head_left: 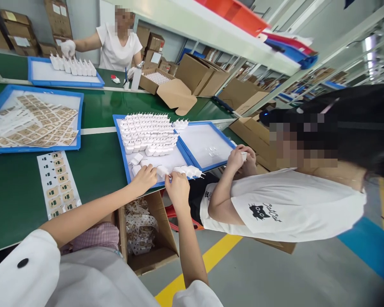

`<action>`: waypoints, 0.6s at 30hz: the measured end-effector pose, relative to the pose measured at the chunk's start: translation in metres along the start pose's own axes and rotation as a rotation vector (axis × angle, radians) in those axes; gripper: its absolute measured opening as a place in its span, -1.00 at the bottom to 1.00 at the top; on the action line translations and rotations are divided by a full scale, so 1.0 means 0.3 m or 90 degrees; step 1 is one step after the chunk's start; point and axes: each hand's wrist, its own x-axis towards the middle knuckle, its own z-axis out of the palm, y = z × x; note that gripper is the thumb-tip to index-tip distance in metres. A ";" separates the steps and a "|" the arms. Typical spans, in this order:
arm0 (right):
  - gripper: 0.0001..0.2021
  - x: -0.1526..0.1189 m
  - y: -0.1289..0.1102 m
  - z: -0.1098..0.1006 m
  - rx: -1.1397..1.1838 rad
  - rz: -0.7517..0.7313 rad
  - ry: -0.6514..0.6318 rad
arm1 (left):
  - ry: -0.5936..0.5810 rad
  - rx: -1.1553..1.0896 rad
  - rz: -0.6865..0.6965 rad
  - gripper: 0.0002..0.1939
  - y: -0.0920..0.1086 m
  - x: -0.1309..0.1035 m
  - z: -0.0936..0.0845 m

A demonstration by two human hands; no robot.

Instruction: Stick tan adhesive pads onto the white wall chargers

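Observation:
Over the near edge of a blue-rimmed tray (123, 149), my left hand (144, 179) and my right hand (178, 187) are close together. A white plug adapter (162, 171) is between them, with the closed fingers of each hand at one end of it. Part of the adapter is hidden by my fingertips. Behind my hands, tight rows of white plug adapters (149, 132) fill the tray's far part, metal pins up. A few loose adapters (136, 159) lie near my left hand. Another short row of adapters (192, 172) lies just right of my right hand.
A sticker sheet (60, 183) lies at left, near a tray heaped with sheets (35, 123). A second tray (205, 143) adjoins mine. A co-worker's hands (241, 160) hold a white piece at right; another person sits opposite. Below stands a carton of scrap (142, 226).

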 end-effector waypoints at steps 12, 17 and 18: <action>-0.79 -0.019 0.073 0.000 -0.024 0.087 0.028 | -0.072 -0.030 0.106 -0.74 0.093 0.048 0.003; -0.80 -0.032 0.098 -0.011 -0.002 0.085 0.027 | -0.085 -0.027 0.132 -0.60 0.156 0.087 0.019; -0.79 -0.035 0.104 -0.014 0.007 0.082 0.029 | -0.086 -0.027 0.134 -0.59 0.163 0.092 0.021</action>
